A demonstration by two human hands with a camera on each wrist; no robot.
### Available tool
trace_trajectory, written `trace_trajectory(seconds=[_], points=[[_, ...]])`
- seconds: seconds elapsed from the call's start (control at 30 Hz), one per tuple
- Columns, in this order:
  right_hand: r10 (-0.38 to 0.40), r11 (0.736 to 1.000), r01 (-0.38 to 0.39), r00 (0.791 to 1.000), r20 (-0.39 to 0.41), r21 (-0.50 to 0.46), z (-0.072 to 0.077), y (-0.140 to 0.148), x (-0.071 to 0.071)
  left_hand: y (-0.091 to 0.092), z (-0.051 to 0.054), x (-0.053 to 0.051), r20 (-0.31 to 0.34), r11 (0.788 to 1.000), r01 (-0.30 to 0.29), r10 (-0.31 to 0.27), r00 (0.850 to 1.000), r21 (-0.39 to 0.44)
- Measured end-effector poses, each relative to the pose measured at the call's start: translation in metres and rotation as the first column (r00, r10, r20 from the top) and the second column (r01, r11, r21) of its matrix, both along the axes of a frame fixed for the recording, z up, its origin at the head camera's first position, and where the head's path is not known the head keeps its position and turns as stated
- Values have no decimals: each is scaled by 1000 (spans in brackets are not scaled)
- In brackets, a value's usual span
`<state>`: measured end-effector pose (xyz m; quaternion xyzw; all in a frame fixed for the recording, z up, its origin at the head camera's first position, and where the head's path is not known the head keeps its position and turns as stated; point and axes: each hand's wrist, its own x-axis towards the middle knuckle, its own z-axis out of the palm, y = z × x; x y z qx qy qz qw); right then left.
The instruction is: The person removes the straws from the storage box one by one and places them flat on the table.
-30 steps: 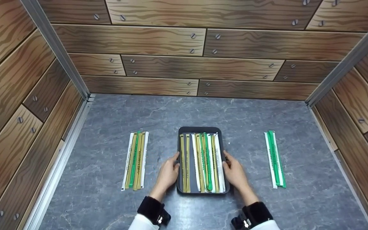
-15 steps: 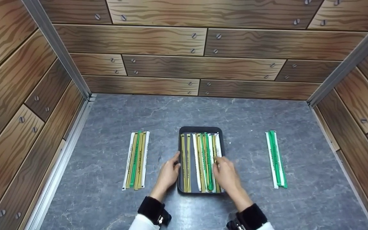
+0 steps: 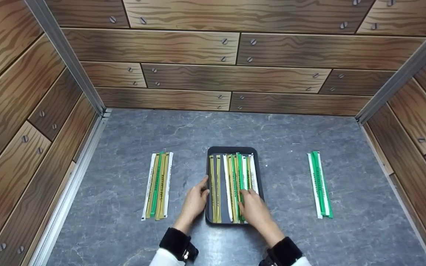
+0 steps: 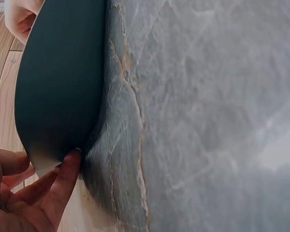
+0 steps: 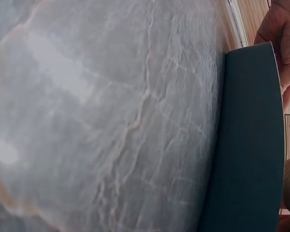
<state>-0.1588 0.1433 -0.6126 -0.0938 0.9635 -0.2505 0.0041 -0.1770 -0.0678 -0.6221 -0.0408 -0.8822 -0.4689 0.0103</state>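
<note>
In the head view a dark rectangular tray (image 3: 232, 150) stands in the middle of the table. Long, slim stick packets in gold, white and green lie side by side in it, lengthwise. My left hand (image 3: 195, 199) holds the tray's left side; in the left wrist view the thumb and fingers (image 4: 63, 186) meet its rim and outer wall. Inside the tray, my right hand (image 3: 256, 208) pinches a green stick packet (image 3: 239, 168) near its lower half, covering the lower parts of the packets to the right. The right wrist view shows that hand (image 5: 285, 53) partly hidden behind the tray wall.
On the left lies a row of several packets (image 3: 157, 184), white, gold and green. To the right is a smaller group of white and green packets (image 3: 320, 184). Wood-patterned walls (image 3: 231, 77) enclose the grey marbled table (image 3: 124, 140) at the back and sides.
My right hand has left the tray's right side, moved left over the packets, and now has its fingertips at the green packet. My left hand has stayed at the tray's left side.
</note>
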Motion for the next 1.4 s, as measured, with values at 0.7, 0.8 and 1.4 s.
trace_trajectory(seconds=[0.7, 0.8, 1.4], points=[[-5, 1000, 5, 1000, -23, -3, -2, 1, -6, -3, 0, 1, 0, 1000, -7, 7, 1000, 1], [-13, 1000, 13, 1000, -19, -11, -3, 2, -5, -2, 0, 1, -6, 1000, -6, 6, 1000, 3], [-132, 963, 94, 981, -139, -252, 22, 27, -6, -2, -1, 0, 3, 1000, 3, -3, 1000, -4]])
